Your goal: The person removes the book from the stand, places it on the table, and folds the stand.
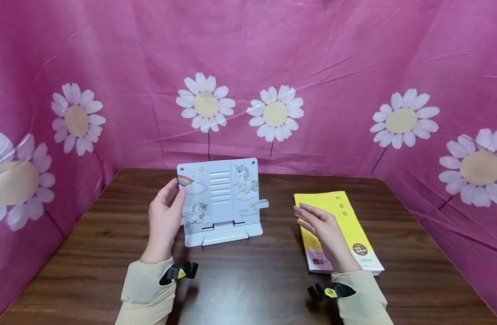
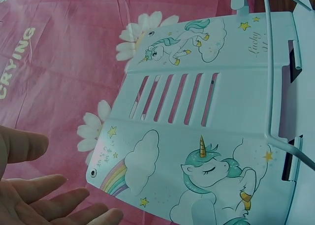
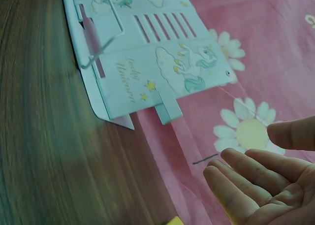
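Note:
A white metal book stand (image 1: 221, 212) printed with unicorns stands upright on the table, with slots down its middle and a wire page holder (image 1: 226, 238) along its bottom ledge. At its left edge is my left hand (image 1: 164, 216), thumb and fingers spread apart; the left wrist view shows the fingers (image 2: 59, 205) extended beside the panel. A small tab (image 3: 168, 111) sticks out from the stand's right side. My right hand (image 1: 327, 234) hovers over the left part of a yellow book (image 1: 356, 225), palm turned towards the stand, its fingers straight and holding nothing.
The dark wooden table (image 1: 248, 280) carries the stand left of centre and the book at right. Behind and on both sides hangs a pink cloth (image 1: 334, 54) with large white daisies. Each wrist wears a black strap with a small camera.

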Motion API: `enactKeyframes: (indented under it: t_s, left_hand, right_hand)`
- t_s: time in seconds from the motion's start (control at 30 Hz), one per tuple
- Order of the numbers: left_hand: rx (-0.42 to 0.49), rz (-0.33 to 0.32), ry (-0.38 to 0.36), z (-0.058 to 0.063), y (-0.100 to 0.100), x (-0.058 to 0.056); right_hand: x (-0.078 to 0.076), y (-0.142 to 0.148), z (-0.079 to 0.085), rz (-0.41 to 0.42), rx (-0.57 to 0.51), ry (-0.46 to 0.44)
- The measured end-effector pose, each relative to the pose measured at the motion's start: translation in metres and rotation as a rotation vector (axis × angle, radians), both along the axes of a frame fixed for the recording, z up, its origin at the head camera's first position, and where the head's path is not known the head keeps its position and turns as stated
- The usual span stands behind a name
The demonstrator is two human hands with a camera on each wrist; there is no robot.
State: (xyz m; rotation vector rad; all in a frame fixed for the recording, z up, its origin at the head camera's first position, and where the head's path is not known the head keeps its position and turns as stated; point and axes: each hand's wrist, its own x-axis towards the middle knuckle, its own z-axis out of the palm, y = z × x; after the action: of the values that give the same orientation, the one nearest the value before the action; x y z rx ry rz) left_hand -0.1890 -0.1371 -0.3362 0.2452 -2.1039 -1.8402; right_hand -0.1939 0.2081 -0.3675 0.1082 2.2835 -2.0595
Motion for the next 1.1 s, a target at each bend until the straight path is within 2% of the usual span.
enactKeyframes:
  t_s: [0.17,0.33,0.63,1.1]
  left_hand:
    - [-0.013,-0.008,-0.05,0.001,-0.001,-0.001]
    - [-0.025,-0.023,-0.087,0.001,-0.001,-0.002]
    - [-0.025,-0.043,-0.048,-0.003,0.003,-0.003]
    - [-0.145,-0.056,-0.105,-0.007,0.01,-0.004]
  right_hand:
    - [-0.006,-0.009,-0.001,0.022,0.011,-0.005]
    - [-0.011,-0.022,0.0,-0.002,0.006,0.013]
    - [-0.024,-0.049,-0.01,-0.051,-0.072,0.039]
    - [-0.031,-0.066,-0.029,-0.018,-0.124,-0.036]
